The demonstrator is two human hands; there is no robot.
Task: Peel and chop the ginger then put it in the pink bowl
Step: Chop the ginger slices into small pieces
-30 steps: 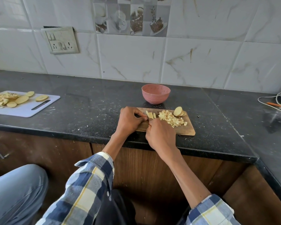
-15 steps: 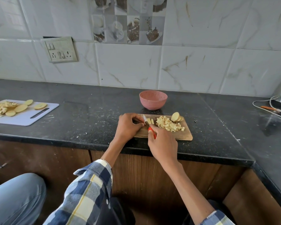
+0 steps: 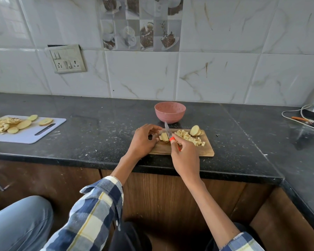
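From the head camera, a wooden chopping board (image 3: 181, 148) lies near the front edge of a black stone counter (image 3: 101, 134), and both hands work over its left half. The right hand (image 3: 186, 156) has its fingers curled round the orange handle of a small knife (image 3: 168, 131), whose blade points away from the person and stands over a stack of ginger strips (image 3: 163, 137). The left hand (image 3: 143, 140) sits just left of that stack, fingers bent, fingertips at the strips; whether they actually pinch the strips or only steady them is hard to tell. To the right of the blade a heap of chopped ginger (image 3: 188, 137) covers the middle of the board, and a few uncut ginger slices (image 3: 195, 130) lean together at its far right corner. The pink bowl (image 3: 170, 112) stands on the counter just behind the board, apart from it; its inside cannot be made out from this angle. Far to the left a white cutting board (image 3: 28, 132) carries pale slices and peelings. A wall socket plate (image 3: 66, 59) is fixed to the tiled wall, and cables (image 3: 297, 117) trail on the counter at the right edge.
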